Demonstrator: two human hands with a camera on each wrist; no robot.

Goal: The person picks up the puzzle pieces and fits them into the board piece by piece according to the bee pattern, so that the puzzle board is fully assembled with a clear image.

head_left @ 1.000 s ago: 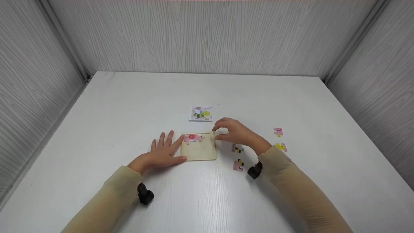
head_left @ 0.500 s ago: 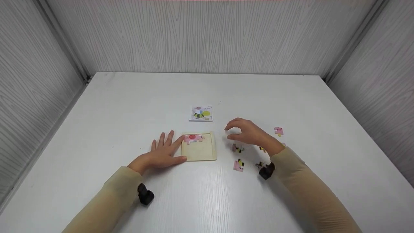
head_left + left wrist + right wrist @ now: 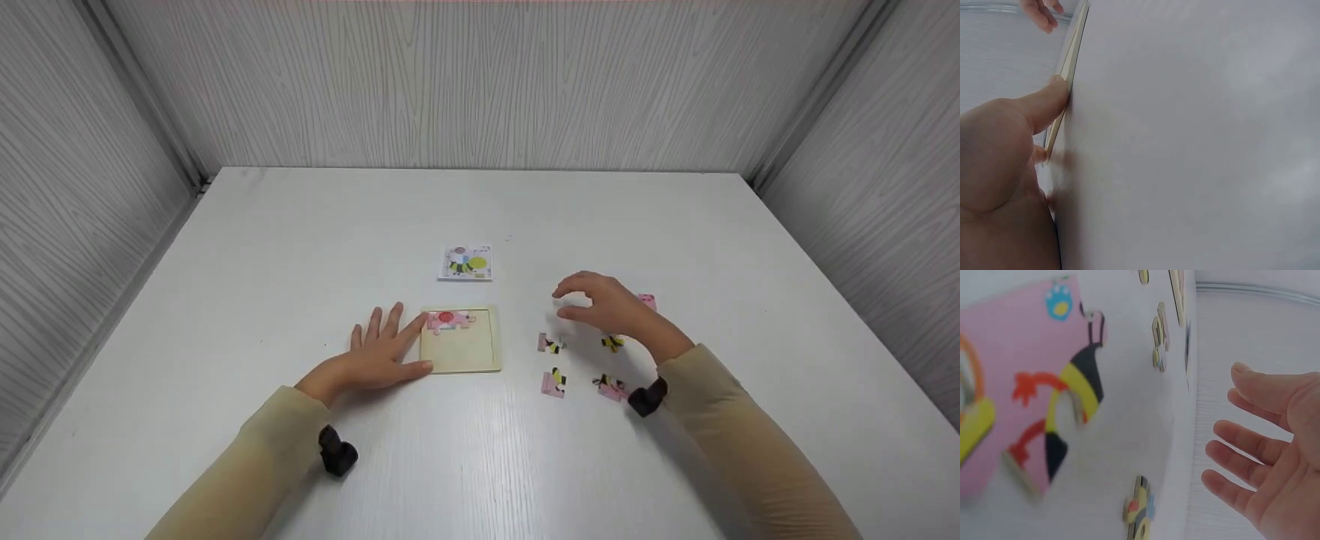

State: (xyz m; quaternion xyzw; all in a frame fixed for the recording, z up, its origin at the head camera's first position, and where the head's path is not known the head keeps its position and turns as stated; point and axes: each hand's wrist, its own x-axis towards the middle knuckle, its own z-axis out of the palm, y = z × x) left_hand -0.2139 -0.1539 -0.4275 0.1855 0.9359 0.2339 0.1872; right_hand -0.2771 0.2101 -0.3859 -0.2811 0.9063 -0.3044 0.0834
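A square wooden puzzle tray point(image 3: 459, 356) lies in the middle of the table. Along its top left sit joined pink jigsaw pieces point(image 3: 450, 321) with a red round shape. My left hand point(image 3: 381, 360) is spread flat beside the tray, thumb and forefinger touching its left edge; the left wrist view shows the thumb point(image 3: 1050, 104) on the rim. My right hand point(image 3: 604, 304) hovers over the table right of the tray, fingers loosely bent, nothing between them. Beneath and near it lie a bee piece point(image 3: 551, 343), a pink piece point(image 3: 554, 383), a yellow-black piece point(image 3: 612, 343) and another pink piece point(image 3: 611, 387).
A white picture card point(image 3: 465, 263) with a bee design lies behind the tray. A pink piece point(image 3: 647, 301) is partly hidden behind the right hand. Pale wood-grain panels point(image 3: 480, 82) wall the white table point(image 3: 337, 225) at the back and sides.
My right hand has moved away from the tray's right edge, rightward over the loose pieces, uncovering some and covering others. The left hand and tray stay put.
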